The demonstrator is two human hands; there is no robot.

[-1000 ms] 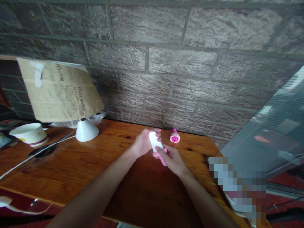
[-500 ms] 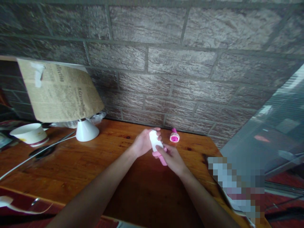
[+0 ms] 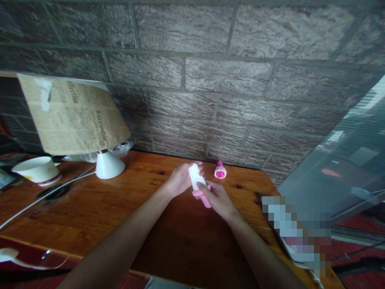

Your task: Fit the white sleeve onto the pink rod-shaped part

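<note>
Above the middle of the table, a small white oblong piece (image 3: 196, 176) is held between my two hands. My left hand (image 3: 179, 179) curls its fingers around the upper end of it. The thumb of my right hand (image 3: 219, 197) presses on its lower end, and the fingers grip a soft-looking pink piece (image 3: 205, 198) there. Whether the white and pink parts are joined I cannot tell, since fingers cover the meeting point. Beyond my hands, a rolled pink-and-magenta piece (image 3: 220, 172), rose-like at its front, lies by the wall.
On the left of the wooden table (image 3: 144, 168) stands a lamp (image 3: 110, 165) with a newsprint shade. Its white cord (image 3: 48, 195) crosses near a paper bowl (image 3: 37, 169) and scissors-like black handles (image 3: 54, 192). A blurred-out flat item (image 3: 293, 237) lies along the right edge; stone wall (image 3: 192, 104) behind.
The view has shifted very slightly. My hands keep nearly the same hold on the white and pink pieces, with the white piece turned a little more upright.
</note>
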